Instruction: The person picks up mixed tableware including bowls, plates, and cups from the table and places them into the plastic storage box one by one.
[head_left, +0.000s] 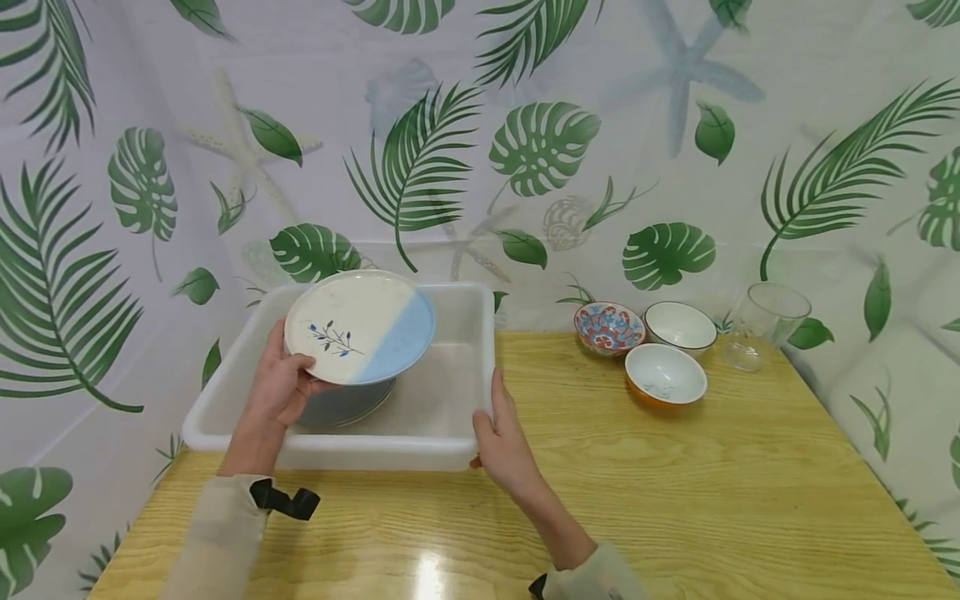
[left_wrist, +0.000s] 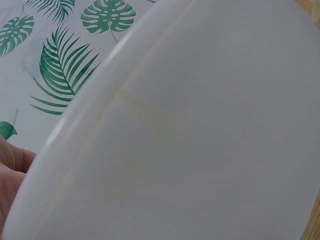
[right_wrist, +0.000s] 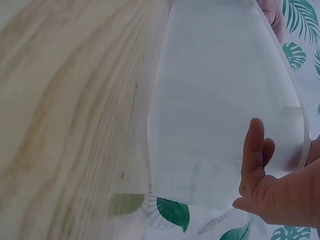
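Observation:
My left hand (head_left: 279,385) holds a round plate (head_left: 360,325) tilted above a white plastic tub (head_left: 457,454), its thumb on top by the rim. The plate is cream and light blue with a dark blue sprig. Below it, a darker round plate (head_left: 348,406) lies in the tub, mostly covered. My right hand (head_left: 510,446) grips the tub's rim at the front right corner. In the right wrist view, fingers (right_wrist: 254,150) show beside the tub's outer wall (right_wrist: 215,95). The left wrist view is mostly filled by the tub wall (left_wrist: 200,140), with part of the left hand (left_wrist: 11,175) at the edge.
Right of the tub on the wooden table (head_left: 675,492) stand a red-and-blue patterned bowl (head_left: 609,327), a white bowl with a dark rim (head_left: 680,325), an orange-sided bowl (head_left: 666,377) and a clear glass (head_left: 765,321). A leaf-print cloth (head_left: 570,250) hangs behind.

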